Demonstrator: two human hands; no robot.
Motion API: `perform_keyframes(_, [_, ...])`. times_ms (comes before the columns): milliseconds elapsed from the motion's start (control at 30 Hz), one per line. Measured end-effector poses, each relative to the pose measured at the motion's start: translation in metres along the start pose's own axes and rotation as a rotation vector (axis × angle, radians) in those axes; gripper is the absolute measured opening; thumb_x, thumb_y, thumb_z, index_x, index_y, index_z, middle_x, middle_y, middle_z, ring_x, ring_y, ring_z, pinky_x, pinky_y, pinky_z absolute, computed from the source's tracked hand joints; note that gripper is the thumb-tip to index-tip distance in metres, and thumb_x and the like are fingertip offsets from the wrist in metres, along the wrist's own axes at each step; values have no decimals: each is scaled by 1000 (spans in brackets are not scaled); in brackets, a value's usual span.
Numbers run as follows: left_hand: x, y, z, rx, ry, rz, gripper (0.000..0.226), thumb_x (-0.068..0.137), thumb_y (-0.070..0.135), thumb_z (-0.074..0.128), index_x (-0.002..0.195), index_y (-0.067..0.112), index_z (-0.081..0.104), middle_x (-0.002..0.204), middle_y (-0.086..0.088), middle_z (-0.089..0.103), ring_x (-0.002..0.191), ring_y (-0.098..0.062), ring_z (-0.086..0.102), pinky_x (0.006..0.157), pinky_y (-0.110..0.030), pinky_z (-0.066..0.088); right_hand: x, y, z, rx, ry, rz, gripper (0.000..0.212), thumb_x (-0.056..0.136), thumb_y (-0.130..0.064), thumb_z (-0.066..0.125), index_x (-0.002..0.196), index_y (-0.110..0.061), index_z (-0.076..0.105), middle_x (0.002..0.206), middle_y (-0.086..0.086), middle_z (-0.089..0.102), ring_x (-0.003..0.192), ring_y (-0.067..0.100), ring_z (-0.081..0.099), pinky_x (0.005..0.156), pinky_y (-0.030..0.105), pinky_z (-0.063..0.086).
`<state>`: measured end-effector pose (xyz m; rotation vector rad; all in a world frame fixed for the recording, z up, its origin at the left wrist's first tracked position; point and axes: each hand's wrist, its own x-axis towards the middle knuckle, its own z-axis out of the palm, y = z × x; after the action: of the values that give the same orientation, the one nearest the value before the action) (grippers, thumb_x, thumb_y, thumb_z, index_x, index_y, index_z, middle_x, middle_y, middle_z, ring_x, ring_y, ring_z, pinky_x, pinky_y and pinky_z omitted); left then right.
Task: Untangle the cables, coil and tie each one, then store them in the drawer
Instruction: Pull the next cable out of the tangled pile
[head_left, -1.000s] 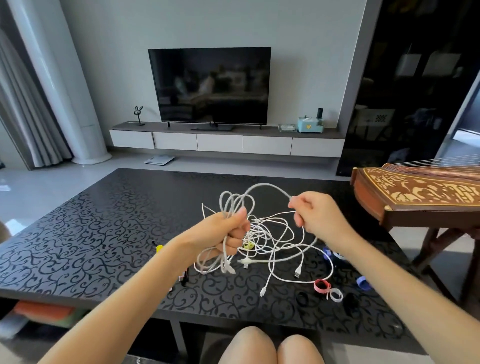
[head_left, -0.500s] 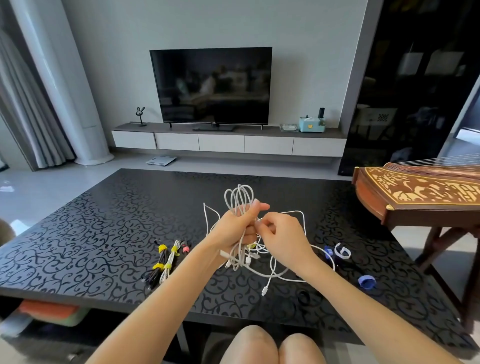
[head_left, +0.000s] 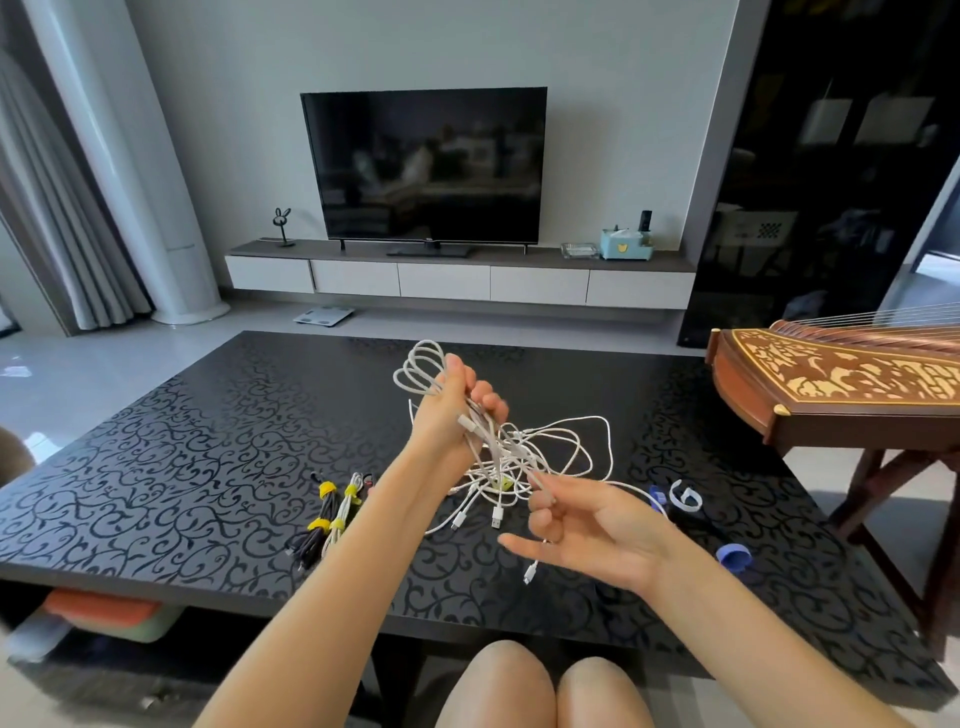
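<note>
Head camera, and we're deep in the untangling step: the left hand (head_left: 451, 410) is raised above the white cable tangle (head_left: 545, 457), fingers curled tight round a bundle of coiled loops (head_left: 420, 365) that fan out over the top of the fist. Nearer the person than the tangle, the right hand (head_left: 589, 530) sits palm-up, index finger stretched out, the other fingertips lightly pinching a loose strand (head_left: 536, 480) that runs back into the knot. The tangle itself hangs from the left fist and trails down onto the black patterned table (head_left: 156, 441), connectors dangling. Left of the tangle lie the tied cables (head_left: 332, 512), two bundles already cinched with yellow ties, so part of the job looks done. Right of the tangle wait a white strap (head_left: 685, 496) and a blue strap (head_left: 733, 556). The next move, I'd say, calls for drawing that strand clear of the knot without tightening it, then laying it onto the coil. No open drawer in sight.
</note>
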<state>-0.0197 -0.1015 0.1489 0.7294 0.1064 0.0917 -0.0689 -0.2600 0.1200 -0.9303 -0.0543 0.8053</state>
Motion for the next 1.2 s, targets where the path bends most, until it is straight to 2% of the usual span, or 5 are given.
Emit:
perform_keyframes(133, [-1,-8,4,104,21,26,43,102,39,32,65,16,31,40,8,27,29,-2,21,29,-14,19,-2,10,5,59,78,16,12,85,9,52,90,-1,58,56,8,47,47,17,53,70,46,58])
perform_keyframes(500, [2,-1,3,278,170,23,42,102,34,39,64,17,33,39,6,31,28,-5,25,32,-12,22,-12,19,7,-1804,305,-833,33,87,-50,47,77,-26,67,77,-13,52,75,2,43,63,19,36])
perform_keyframes(700, [-5,13,5,117,79,-307,42,102,36,37,65,16,33,35,6,31,23,-3,27,25,-14,22,-13,13,14,-1432,356,-1078,27,93,-16,56,66,-12,56,68,-4,48,64,7,45,62,23,38])
perform_keyframes(867, [-13,32,-3,-164,-183,-542,42,101,36,35,65,14,35,37,3,33,23,-6,33,24,-15,24,-17,-5,5,-1189,406,-858,29,94,-4,53,117,-19,63,66,-5,64,49,3,51,54,11,39])
perform_keyframes(1200, [-9,12,-1,556,19,151,39,100,28,46,66,18,31,40,7,25,31,-7,21,32,-17,20,-18,10,15,-942,250,-847,16,99,-11,42,94,-16,57,76,3,72,55,18,65,53,26,54])
